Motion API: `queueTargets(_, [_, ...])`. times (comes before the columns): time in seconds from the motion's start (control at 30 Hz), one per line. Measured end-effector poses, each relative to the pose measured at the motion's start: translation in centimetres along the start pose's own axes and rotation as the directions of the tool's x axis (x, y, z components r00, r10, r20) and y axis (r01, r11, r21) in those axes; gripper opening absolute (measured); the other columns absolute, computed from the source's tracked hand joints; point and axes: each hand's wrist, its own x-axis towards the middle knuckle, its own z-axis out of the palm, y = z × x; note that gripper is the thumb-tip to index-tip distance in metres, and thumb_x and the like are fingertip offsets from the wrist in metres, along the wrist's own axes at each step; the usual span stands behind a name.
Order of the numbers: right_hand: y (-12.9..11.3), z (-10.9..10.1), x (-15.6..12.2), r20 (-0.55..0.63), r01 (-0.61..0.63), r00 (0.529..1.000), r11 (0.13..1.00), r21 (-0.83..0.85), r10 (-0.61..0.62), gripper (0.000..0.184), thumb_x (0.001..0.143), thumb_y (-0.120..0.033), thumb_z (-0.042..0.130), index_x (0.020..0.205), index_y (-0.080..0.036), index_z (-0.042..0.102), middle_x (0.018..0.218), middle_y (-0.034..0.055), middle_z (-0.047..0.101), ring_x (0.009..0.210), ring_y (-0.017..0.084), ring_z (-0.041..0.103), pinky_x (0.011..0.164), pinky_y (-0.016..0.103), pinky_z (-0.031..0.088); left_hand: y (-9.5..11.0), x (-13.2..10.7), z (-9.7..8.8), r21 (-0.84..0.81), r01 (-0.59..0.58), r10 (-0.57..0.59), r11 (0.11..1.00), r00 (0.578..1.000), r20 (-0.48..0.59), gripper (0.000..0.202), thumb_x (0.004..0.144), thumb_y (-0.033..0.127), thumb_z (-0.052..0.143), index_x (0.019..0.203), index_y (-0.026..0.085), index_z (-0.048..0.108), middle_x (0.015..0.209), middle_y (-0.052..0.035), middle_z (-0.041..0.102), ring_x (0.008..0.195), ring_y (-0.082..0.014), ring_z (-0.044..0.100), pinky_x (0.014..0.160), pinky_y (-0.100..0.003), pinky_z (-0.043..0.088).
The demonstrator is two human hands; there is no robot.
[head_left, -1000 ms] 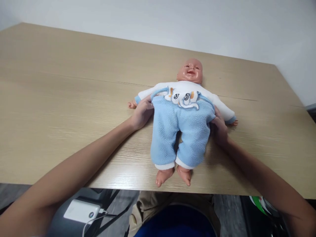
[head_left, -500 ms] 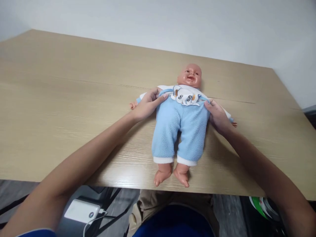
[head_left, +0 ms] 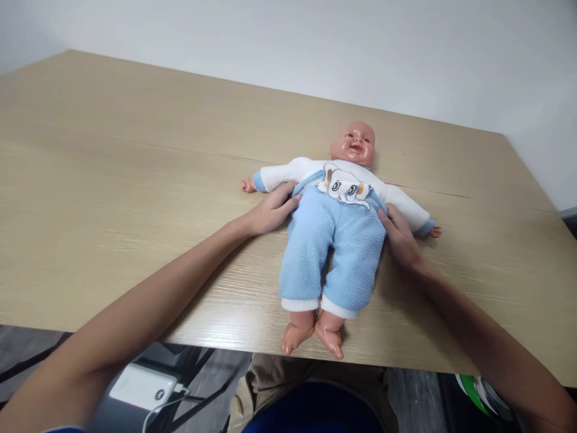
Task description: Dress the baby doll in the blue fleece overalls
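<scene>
A baby doll (head_left: 354,144) lies face up on the wooden table (head_left: 135,198), its feet near the front edge. It wears a white long-sleeved top and light blue fleece overalls (head_left: 336,246) with an elephant patch on the bib. My left hand (head_left: 270,210) rests at the doll's left side, thumb and fingers closed on the upper edge of the overalls beside the strap. On the other side, my right hand (head_left: 399,237) presses against the doll, fingers closed on the overalls' edge below the sleeve.
A pale wall runs behind the table. Below the front edge a white power bank (head_left: 142,391) with a cable lies at the lower left. A green and white object (head_left: 478,376) shows at the lower right. My lap is under the table's edge.
My hands drew the overalls' bib up the doll's chest, then slid back down to its sides. The doll's white sleeves are now uncovered and spread out.
</scene>
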Motion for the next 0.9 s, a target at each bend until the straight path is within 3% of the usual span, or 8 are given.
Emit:
queueTargets(0.17, [0.1, 2.0, 0.5, -0.016, -0.207, 0.971, 0.875, 0.437, 0.237, 0.039, 0.095, -0.069, 0.085, 0.113, -0.035, 0.078, 0.124, 0.0022, 0.084, 0.128, 0.03, 0.075, 0.115, 0.046, 0.063, 0.6, -0.7, 2.9, -0.264, 0.078, -0.128, 0.961, 0.975, -0.181, 0.037, 0.1, 0.057, 0.083, 0.113, 0.023, 0.081, 0.113, -0.0033, 0.076, 0.122, -0.0259, 0.065, 0.117, -0.033, 0.049])
queueTargets(0.23, [0.0, 2.2, 0.8, -0.019, -0.236, 0.96, 0.838, 0.492, 0.281, 0.04, 0.091, -0.069, 0.09, 0.112, -0.036, 0.079, 0.13, 0.0025, 0.085, 0.133, 0.03, 0.075, 0.119, 0.047, 0.063, 0.7, -0.8, 3.8, -0.397, 0.097, -0.188, 0.913, 0.962, -0.196, 0.037, 0.099, 0.056, 0.085, 0.115, 0.023, 0.08, 0.116, -0.0043, 0.079, 0.126, -0.027, 0.069, 0.116, -0.035, 0.053])
queueTargets(0.4, [0.2, 1.4, 1.5, -0.045, -0.252, 0.949, 0.838, 0.484, 0.311, 0.044, 0.085, -0.068, 0.098, 0.108, -0.035, 0.079, 0.119, -0.0004, 0.085, 0.127, 0.027, 0.077, 0.118, 0.044, 0.065, 0.6, -0.6, 4.5, -0.573, 0.145, -0.279, 0.806, 0.948, -0.152, 0.04, 0.09, 0.052, 0.096, 0.11, 0.022, 0.079, 0.107, -0.0033, 0.081, 0.114, -0.0246, 0.074, 0.103, -0.033, 0.058])
queueTargets(0.53, [1.2, 0.7, 1.6, -0.045, -0.185, 0.973, 0.887, 0.422, 0.225, 0.041, 0.09, -0.065, 0.095, 0.114, -0.036, 0.08, 0.12, -0.0032, 0.082, 0.126, 0.023, 0.076, 0.12, 0.037, 0.06, 0.8, -0.2, 4.1, -0.563, 0.155, -0.26, 0.812, 0.959, -0.111, 0.04, 0.092, 0.051, 0.095, 0.114, 0.021, 0.08, 0.107, -0.0033, 0.082, 0.108, -0.0232, 0.074, 0.096, -0.031, 0.058])
queueTargets(0.63, [1.6, 0.3, 1.4, -0.024, -0.136, 0.988, 0.928, 0.348, 0.154, 0.036, 0.095, -0.065, 0.091, 0.105, -0.034, 0.077, 0.107, -0.0033, 0.078, 0.114, 0.023, 0.076, 0.11, 0.037, 0.064, 0.7, 0.0, 3.6, -0.524, 0.152, -0.242, 0.838, 0.964, -0.107, 0.037, 0.092, 0.05, 0.095, 0.105, 0.02, 0.079, 0.095, -0.002, 0.077, 0.094, -0.0206, 0.069, 0.085, -0.029, 0.052])
queueTargets(0.73, [1.4, 0.4, 1.4, -0.051, -0.148, 0.982, 0.917, 0.371, 0.179, 0.041, 0.091, -0.068, 0.093, 0.103, -0.033, 0.073, 0.106, -0.0014, 0.078, 0.112, 0.026, 0.075, 0.103, 0.039, 0.067, 0.3, 0.1, 3.1, -0.486, 0.137, -0.204, 0.863, 0.975, -0.089, 0.039, 0.09, 0.053, 0.095, 0.102, 0.02, 0.079, 0.095, -0.0017, 0.074, 0.091, -0.0198, 0.064, 0.084, -0.03, 0.048])
queueTargets(0.9, [0.1, 0.8, 1.6, -0.047, -0.197, 0.966, 0.844, 0.499, 0.253, 0.041, 0.084, -0.062, 0.096, 0.099, -0.033, 0.072, 0.105, -0.0011, 0.078, 0.109, 0.025, 0.073, 0.109, 0.038, 0.065, -0.3, 0.1, 2.3, -0.457, 0.035, -0.095, 0.889, 0.989, -0.109, 0.032, 0.096, 0.051, 0.091, 0.097, 0.022, 0.076, 0.09, 0.0026, 0.065, 0.086, -0.016, 0.054, 0.083, -0.027, 0.043])
